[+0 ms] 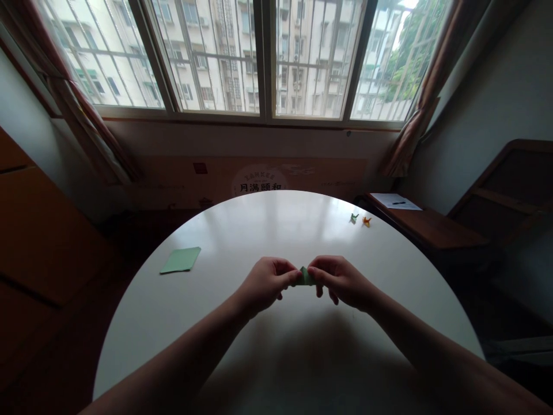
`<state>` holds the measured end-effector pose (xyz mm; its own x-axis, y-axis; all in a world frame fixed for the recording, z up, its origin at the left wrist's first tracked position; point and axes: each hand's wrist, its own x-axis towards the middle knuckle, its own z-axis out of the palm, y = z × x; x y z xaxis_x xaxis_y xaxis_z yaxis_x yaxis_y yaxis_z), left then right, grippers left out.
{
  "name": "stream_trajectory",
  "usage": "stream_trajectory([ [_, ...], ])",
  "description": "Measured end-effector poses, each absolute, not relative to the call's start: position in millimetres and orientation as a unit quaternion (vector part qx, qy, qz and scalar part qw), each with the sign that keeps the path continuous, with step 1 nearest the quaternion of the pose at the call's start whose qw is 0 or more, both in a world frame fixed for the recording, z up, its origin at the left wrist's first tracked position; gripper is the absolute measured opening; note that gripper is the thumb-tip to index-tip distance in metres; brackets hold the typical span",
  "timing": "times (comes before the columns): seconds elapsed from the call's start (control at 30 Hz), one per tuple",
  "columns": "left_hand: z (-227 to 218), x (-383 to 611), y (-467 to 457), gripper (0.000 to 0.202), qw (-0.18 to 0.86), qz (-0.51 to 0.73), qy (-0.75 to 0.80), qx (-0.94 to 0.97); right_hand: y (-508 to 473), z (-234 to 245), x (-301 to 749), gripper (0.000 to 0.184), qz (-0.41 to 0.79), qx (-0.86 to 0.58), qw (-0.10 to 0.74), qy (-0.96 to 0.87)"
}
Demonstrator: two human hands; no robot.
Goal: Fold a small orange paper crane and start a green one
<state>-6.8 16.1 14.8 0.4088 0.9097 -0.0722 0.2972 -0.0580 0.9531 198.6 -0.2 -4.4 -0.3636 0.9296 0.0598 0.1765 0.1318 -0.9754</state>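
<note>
Between my hands is a small folded piece of green paper (305,278), held above the white round table. My left hand (271,280) pinches its left end between thumb and fingers. On the other end, my right hand (336,276) grips with thumb and forefinger, its lower fingers hanging loosely below. The fingertips hide both ends of the paper, so its full shape cannot be made out. Toward the table's left edge lies a stack of square green paper (180,260). At the far right stand a green folded paper figure (354,218) and an orange folded paper figure (367,221).
The white round table (276,219) reaches toward a window with bars. Beyond its right edge is a brown wooden surface (427,227) bearing a white sheet (391,200) and a dark pen (398,203). A printed cardboard box (173,173) stands under the window.
</note>
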Motion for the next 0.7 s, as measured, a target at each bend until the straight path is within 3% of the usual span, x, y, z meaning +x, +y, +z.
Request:
stream_trajectory([
  [0.7,8.3,-5.3,16.7,0.021,0.486,0.317,0.419,0.698,1.8,-6.1,197.6,0.019,0.469,-0.415,0.395,-0.672],
])
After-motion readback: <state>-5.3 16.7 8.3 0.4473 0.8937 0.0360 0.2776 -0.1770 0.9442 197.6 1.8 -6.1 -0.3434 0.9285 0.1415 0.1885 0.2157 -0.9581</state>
